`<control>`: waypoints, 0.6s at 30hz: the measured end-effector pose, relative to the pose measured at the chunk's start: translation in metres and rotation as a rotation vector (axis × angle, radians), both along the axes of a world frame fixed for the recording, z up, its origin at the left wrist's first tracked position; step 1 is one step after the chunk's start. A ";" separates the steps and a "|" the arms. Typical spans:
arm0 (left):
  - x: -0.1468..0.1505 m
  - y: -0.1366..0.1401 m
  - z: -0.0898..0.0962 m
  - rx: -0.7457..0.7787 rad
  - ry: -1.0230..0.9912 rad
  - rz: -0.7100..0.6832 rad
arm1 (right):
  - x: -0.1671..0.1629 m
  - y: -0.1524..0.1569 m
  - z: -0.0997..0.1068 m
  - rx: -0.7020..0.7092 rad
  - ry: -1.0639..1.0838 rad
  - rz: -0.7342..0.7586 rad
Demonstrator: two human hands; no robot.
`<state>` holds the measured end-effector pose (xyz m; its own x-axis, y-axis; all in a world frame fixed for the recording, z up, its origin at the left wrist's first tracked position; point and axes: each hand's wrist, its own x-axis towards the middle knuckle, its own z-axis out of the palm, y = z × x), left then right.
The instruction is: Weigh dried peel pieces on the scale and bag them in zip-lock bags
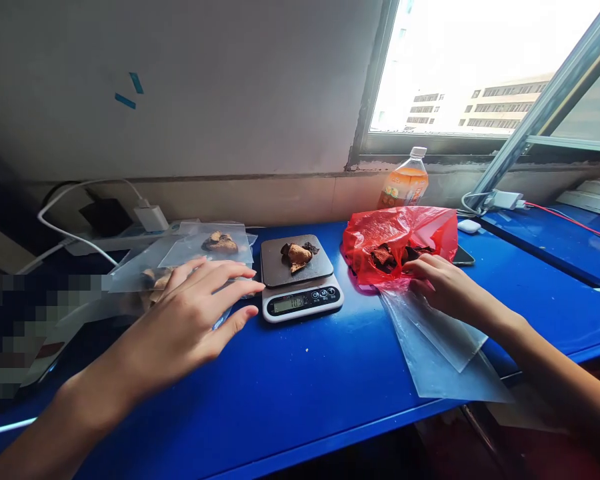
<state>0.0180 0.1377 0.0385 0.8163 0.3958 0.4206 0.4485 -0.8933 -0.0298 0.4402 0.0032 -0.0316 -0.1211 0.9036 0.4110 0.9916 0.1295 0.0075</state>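
Note:
A kitchen scale (303, 307) with a lit display, apparently reading 10.3, stands on the blue table. On its plate lie dried pieces (299, 255), one pale brown and others dark. My left hand (205, 307) hovers just left of the scale, fingers spread and holding nothing. Under and behind it are clear plastic bags (185, 243) with brown dried pieces (220, 241) inside. My right hand (437, 283) reaches into the mouth of a red plastic bag (430, 223), its fingers curled at the dark dried pieces (383, 257). Whatever its fingertips hold is hidden.
Flat clear bags (445, 360) lie under my right hand, overhanging the table edge. Behind the red bag stands an orange drink bottle (405, 180). A phone (464, 257) and a white earbud case (469, 227) lie right of it. A white charger (151, 217) with cable sits back left.

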 end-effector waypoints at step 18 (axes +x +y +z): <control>0.003 -0.004 0.003 -0.001 0.018 -0.034 | -0.058 -0.006 0.034 -0.205 -0.163 -0.128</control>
<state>0.0209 0.1333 0.0415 0.8366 0.3683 0.4054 0.4175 -0.9080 -0.0367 0.3819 -0.0025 0.0020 -0.0504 0.9779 0.2027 0.9877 0.0188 0.1550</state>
